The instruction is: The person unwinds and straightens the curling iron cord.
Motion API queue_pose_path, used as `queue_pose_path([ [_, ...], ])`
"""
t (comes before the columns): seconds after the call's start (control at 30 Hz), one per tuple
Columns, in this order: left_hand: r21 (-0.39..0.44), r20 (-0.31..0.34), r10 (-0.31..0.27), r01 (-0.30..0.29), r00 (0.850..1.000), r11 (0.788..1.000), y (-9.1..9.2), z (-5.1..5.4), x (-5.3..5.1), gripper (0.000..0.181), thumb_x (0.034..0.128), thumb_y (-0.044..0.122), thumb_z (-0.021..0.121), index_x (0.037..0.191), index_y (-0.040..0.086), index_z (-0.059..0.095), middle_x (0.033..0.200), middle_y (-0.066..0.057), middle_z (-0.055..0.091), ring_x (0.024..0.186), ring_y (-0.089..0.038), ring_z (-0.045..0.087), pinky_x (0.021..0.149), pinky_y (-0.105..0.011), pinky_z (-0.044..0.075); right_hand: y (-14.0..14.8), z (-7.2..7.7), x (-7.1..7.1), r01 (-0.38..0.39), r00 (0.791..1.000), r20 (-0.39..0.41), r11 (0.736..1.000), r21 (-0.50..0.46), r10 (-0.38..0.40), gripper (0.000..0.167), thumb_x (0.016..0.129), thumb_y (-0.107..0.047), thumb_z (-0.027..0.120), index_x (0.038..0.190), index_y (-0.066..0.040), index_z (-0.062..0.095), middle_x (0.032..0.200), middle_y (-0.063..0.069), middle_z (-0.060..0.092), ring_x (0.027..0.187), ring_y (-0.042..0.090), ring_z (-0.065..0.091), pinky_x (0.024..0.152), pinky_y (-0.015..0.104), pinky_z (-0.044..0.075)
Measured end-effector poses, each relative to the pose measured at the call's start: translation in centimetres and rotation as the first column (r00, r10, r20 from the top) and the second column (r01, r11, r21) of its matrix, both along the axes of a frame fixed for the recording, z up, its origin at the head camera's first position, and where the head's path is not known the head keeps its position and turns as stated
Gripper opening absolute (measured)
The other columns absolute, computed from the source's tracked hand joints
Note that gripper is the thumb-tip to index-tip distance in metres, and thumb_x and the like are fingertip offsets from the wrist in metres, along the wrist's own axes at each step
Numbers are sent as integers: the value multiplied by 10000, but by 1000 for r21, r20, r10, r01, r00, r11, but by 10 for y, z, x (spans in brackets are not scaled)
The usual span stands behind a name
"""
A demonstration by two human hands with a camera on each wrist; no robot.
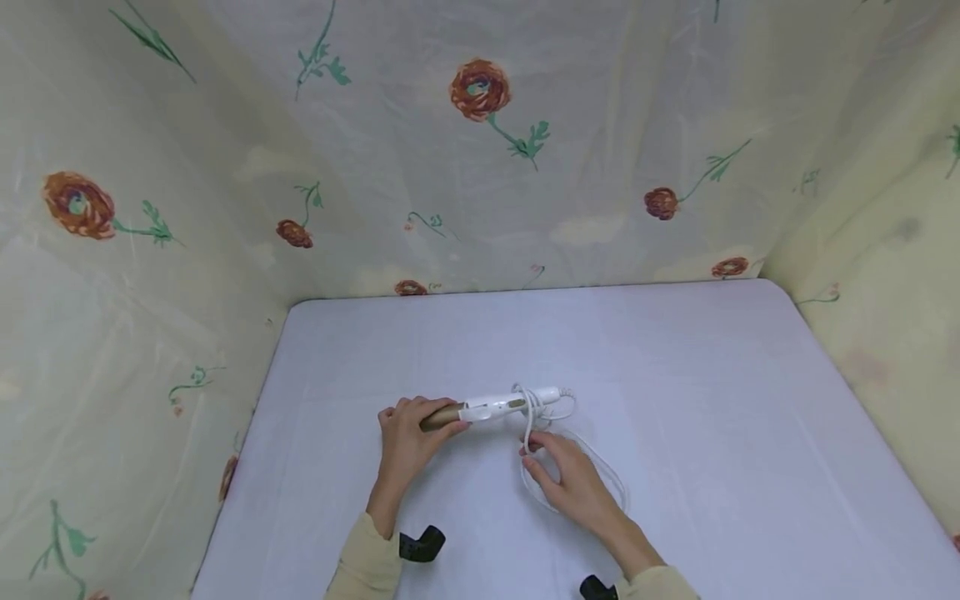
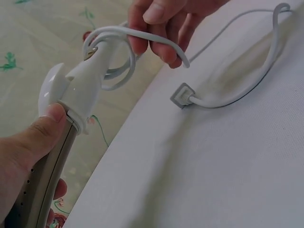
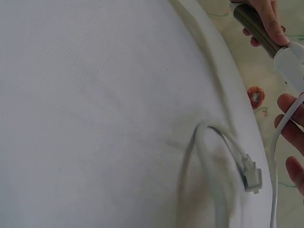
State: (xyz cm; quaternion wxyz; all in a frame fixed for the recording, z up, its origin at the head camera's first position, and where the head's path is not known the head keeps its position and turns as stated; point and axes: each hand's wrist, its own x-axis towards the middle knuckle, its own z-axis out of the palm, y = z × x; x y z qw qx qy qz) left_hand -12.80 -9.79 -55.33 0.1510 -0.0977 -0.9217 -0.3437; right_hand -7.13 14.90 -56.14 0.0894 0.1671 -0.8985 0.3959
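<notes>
A hair straightener point(image 1: 491, 407) with a white handle and bronze barrel is held just above the table. My left hand point(image 1: 408, 437) grips the bronze barrel, its thumb point(image 2: 40, 130) lying along the side by the white part. White power cord point(image 2: 156, 38) is looped around the handle's far end. Curled fingers of my right hand point(image 1: 573, 483) hold a strand of this cord just below the handle. In the right wrist view the strand point(image 3: 280, 128) runs across those fingers. The cord's plug point(image 3: 253, 178) appears near the table edge in both wrist views.
The straightener's slack cord curves beside and under my right hand. A white-covered table point(image 1: 675, 358) spreads beneath, its rounded far corners against a flower-patterned curtain point(image 1: 585, 167) at the back and sides. Black devices point(image 1: 422, 544) sit at both wrists.
</notes>
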Motion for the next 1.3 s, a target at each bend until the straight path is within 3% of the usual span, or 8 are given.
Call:
queue_pose_path([
  [0.17,17,30,5,-6,1000,1000,0,2,2,384,702,496,762,1020,283,732,908,59,712,811,-124,532,823,-390,245,0,9,1,-18,1000,-18,1000,19,19,199,919,-244,626,1098,-159,633,957,-108,655,928,81,605,838,362,474],
  [0.3,32,49,3,-4,999,999,0,2,4,383,699,487,767,1018,277,734,915,57,714,815,-129,534,829,-391,243,0,14,3,-79,996,-48,997,-3,79,146,928,-189,610,1062,-139,636,925,-82,667,860,42,606,756,315,500],
  [0.43,8,71,-10,10,997,1000,1,2,4,391,696,508,758,1015,285,733,906,73,713,829,-128,551,832,-384,240,1,19,5,-125,990,-68,992,-14,124,102,932,-153,600,1026,-135,633,891,-67,674,822,14,604,697,256,511],
  [0.6,-18,122,-37,40,992,999,1,1,6,404,679,518,765,1008,285,735,892,83,712,827,-125,547,843,-390,241,6,24,5,-148,984,-98,989,-2,147,79,910,-149,631,985,-168,648,837,-142,640,759,-36,536,653,209,468],
  [0.9,-50,179,-74,84,981,995,-1,-1,9,432,663,550,755,1019,306,723,872,110,696,786,-90,502,819,-367,227,23,36,-6,-239,918,-311,969,67,248,145,820,-59,698,935,-144,681,750,-159,576,665,-34,444,638,158,357],
  [1.3,-33,169,-95,102,981,994,-3,-2,9,439,667,548,753,1026,298,721,854,121,684,782,-76,490,841,-383,224,38,56,-28,-252,900,-320,952,176,297,86,847,-97,680,930,-120,691,736,-133,549,666,9,401,653,195,324],
])
